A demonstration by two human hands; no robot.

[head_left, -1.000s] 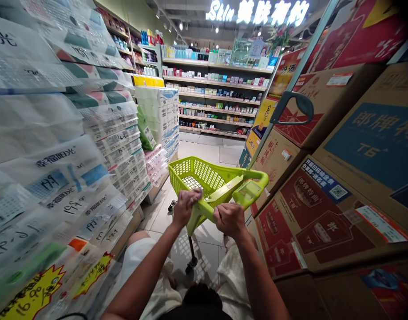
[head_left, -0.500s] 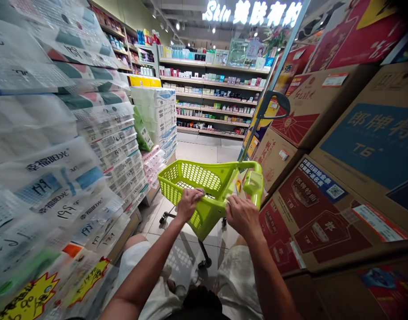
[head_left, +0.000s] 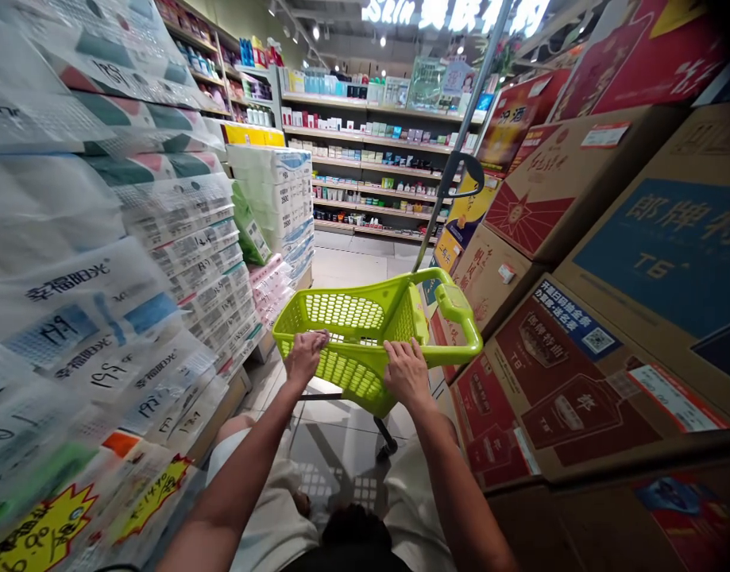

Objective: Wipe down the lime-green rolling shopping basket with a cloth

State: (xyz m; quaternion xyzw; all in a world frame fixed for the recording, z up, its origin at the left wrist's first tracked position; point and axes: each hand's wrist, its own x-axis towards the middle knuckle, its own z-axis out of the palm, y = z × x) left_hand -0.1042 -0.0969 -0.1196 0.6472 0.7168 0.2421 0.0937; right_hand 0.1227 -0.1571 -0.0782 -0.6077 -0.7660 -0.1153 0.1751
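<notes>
In front of my knees stands a lime-green shopping cart (head_left: 358,381), side-on, its basket walls pierced with holes. My left hand (head_left: 305,355) is closed over the near rim towards the left end. Further right along that rim, my right hand (head_left: 406,367) wraps its fingers over the top edge, thumb hidden. The cart's looped push handle (head_left: 463,314) sticks out to the right, with neither hand on it. Mesh shows at the bottom of the basket, and part of the dark leg and wheel (head_left: 387,445) shows beneath.
Stacked paper packs (head_left: 179,238) line the left side. Cardboard liquor cartons (head_left: 585,381) rise close on the right. A pole with a dark grip (head_left: 463,179) leans beyond the cart. Shelves of cosmetics (head_left: 376,143) stand across the far end of the tiled floor (head_left: 353,258).
The cart has turned so its near side lies more squarely across me and its handle points further right. Both hands have shifted left with it, still on the rim.
</notes>
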